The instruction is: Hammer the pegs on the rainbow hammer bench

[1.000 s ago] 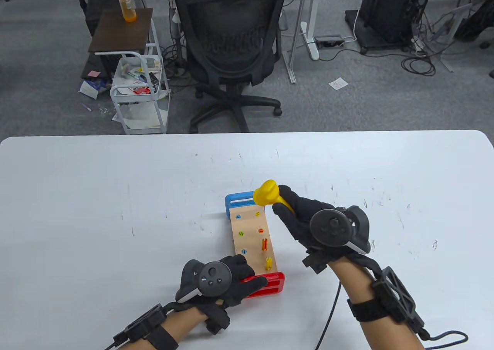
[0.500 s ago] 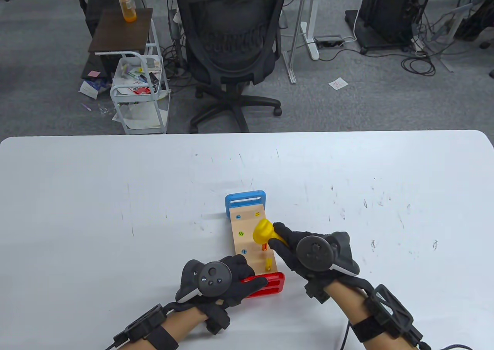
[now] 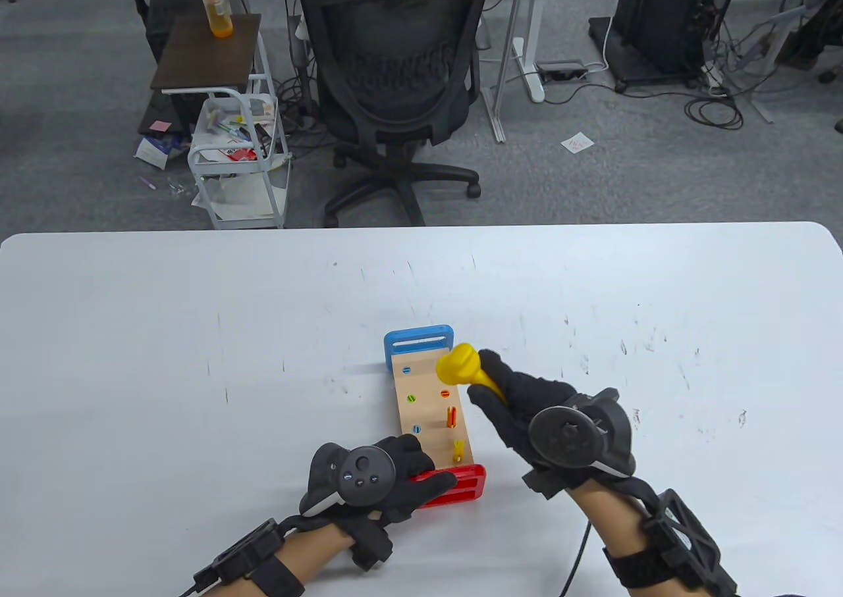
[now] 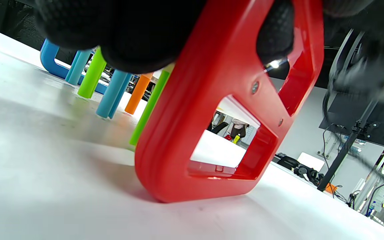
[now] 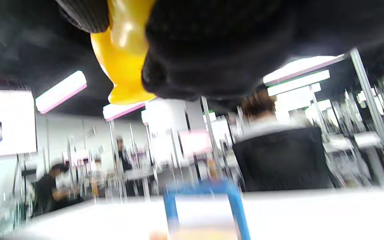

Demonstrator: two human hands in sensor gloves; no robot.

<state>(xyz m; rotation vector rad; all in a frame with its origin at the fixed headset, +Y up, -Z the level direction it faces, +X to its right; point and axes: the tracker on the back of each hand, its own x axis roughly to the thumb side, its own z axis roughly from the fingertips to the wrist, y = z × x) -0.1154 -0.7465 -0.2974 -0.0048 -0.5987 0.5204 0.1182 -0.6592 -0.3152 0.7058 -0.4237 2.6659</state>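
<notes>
while the left hand is gripping the red end frame of the hammer bench, which is lying at 6 o'clock on the table, the right hand is holding the yellow hammer closed-fisted, raised at the bench's 2 o'clock. the orange peg and yellow peg are standing proud. risk, as judged: an off-centre blow is likely glancing off the narrow peg or striking the bracing fingers nearby.
</notes>
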